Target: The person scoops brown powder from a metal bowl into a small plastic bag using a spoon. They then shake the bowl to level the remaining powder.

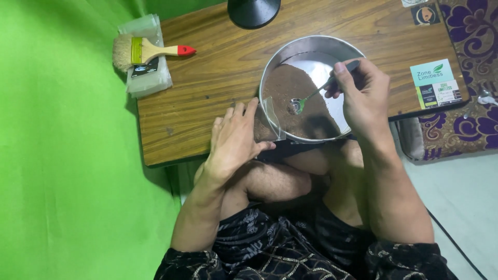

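A: Just below my right hand, the spoon slants down and to the left, its long axis running from my fingers toward the brown powder. The fingers are pinched closed on the handle end; the spoon's head sits low in the round metal pan, right at the edge of the powder heap.

B: And the other hand?

A: My left hand is at the pan's near rim, to the left of the spoon's head. Its fingers are loosely curled around a small clear pouch, holding it upright against the rim with the mouth facing the pan. I can't tell how wide that mouth gapes.

B: So which hand is nearer the powder?

A: By my reckoning the right, through the spoon. The pouch lies down and left from the spoon's head, just beside it, with only the pan wall between.

B: Anything else on the worktop?

A: Well away, left of my left hand, a paintbrush with a red-tipped handle rests on a stack of clear bags.
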